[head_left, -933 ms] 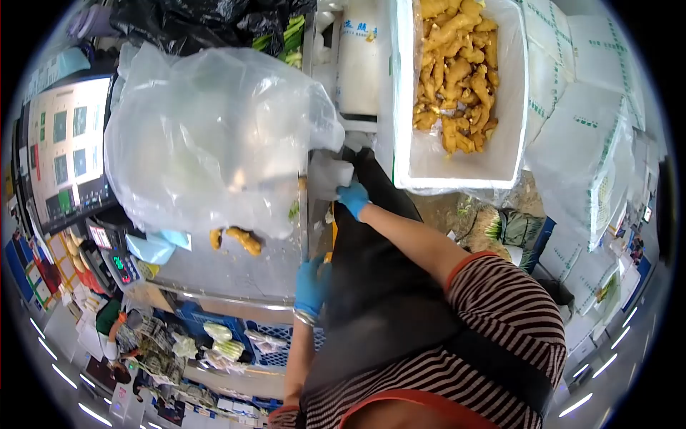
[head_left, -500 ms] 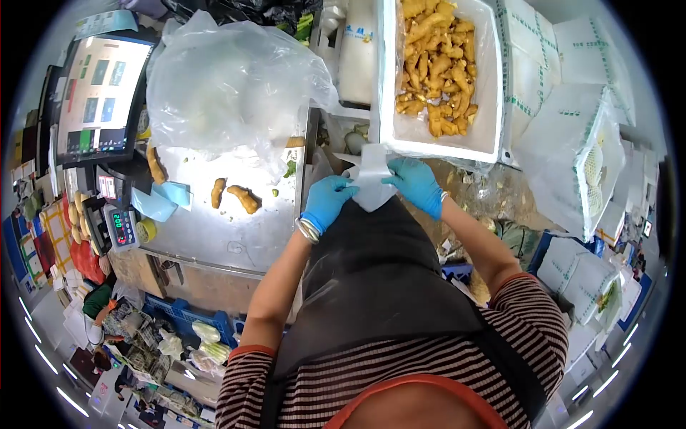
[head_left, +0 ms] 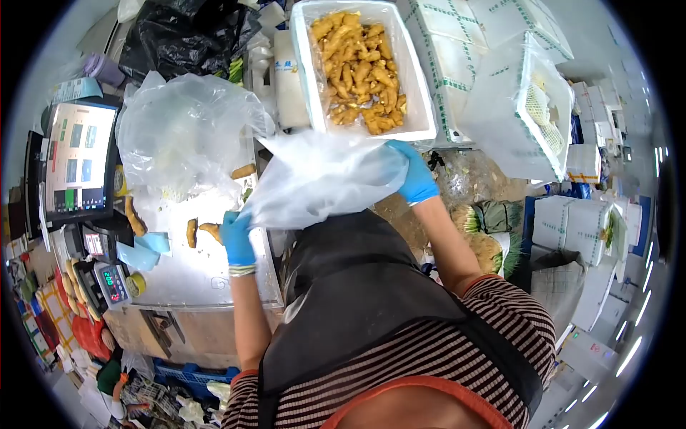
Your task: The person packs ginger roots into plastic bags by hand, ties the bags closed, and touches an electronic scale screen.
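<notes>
A clear plastic bag (head_left: 325, 175) is stretched wide in front of my dark apron, blurred by motion. My left hand (head_left: 236, 237), in a blue glove, grips its left edge above the metal table. At the opposite edge, my right hand (head_left: 413, 171), also gloved in blue, holds the bag just below the foam box (head_left: 429, 118). Pieces of ginger (head_left: 361, 64) fill much of that box. Two loose ginger pieces (head_left: 191, 233) lie beside my left hand, one partly behind the glove.
A large filled plastic bag (head_left: 189, 132) sits on the metal table (head_left: 193, 282). To the left stand a monitor (head_left: 80, 161) and a scale with a lit display (head_left: 112, 282). White wrapped boxes (head_left: 446, 68) are stacked at the right. A person (head_left: 107, 379) is at lower left.
My hands have moved far apart, the left one going left over the table. Between them the folded bag has spread open. The whole view has shifted to the right.
</notes>
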A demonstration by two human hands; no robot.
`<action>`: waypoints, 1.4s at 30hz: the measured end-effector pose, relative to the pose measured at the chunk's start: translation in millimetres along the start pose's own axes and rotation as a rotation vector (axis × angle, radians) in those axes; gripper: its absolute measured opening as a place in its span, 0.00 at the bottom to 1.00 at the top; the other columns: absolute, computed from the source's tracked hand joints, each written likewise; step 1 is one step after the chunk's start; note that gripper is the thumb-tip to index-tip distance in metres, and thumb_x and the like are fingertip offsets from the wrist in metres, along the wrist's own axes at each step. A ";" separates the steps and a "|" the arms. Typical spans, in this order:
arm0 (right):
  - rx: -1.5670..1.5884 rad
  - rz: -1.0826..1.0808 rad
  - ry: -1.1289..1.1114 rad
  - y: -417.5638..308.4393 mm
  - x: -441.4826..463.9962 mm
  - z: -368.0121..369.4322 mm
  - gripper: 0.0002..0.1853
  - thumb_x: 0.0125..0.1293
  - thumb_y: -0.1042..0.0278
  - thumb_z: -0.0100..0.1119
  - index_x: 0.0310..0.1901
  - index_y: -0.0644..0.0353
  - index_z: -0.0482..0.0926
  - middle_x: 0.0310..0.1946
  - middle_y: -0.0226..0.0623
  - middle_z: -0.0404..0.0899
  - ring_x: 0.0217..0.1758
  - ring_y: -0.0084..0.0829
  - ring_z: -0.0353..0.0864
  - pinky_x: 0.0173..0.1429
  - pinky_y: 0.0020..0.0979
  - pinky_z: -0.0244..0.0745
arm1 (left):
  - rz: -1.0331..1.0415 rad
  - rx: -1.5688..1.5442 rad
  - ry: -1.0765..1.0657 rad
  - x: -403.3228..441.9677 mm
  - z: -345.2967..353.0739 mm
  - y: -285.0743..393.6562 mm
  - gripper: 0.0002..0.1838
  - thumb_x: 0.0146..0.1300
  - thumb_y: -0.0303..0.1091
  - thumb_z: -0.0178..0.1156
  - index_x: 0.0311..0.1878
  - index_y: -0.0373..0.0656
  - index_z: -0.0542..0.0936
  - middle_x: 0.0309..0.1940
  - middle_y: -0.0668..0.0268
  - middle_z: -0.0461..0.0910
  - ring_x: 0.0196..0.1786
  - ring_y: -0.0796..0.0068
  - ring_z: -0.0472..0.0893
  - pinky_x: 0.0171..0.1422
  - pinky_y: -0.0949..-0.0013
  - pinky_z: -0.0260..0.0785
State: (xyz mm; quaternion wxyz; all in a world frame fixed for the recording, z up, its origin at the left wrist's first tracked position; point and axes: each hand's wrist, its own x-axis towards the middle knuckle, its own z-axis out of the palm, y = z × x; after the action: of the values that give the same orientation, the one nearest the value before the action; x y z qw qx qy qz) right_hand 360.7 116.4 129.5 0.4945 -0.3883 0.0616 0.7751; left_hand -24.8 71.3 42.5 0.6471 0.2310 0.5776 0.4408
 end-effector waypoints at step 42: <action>-0.692 -0.257 0.118 -257.6 199.8 -32.8 0.25 0.65 0.55 0.68 0.59 0.60 0.76 0.48 0.33 0.82 0.47 0.23 0.80 0.50 0.28 0.76 | -0.158 0.306 0.018 30.3 256.3 63.7 0.24 0.53 0.15 0.49 0.54 0.36 0.80 0.55 0.55 0.80 0.58 0.65 0.79 0.62 0.67 0.71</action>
State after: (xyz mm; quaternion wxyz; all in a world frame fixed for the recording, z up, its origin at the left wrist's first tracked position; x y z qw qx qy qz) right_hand 546.4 374.0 48.7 0.4230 -0.5811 -0.2251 0.6579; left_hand 198.0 182.7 135.4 0.6318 0.2766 0.6601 0.2977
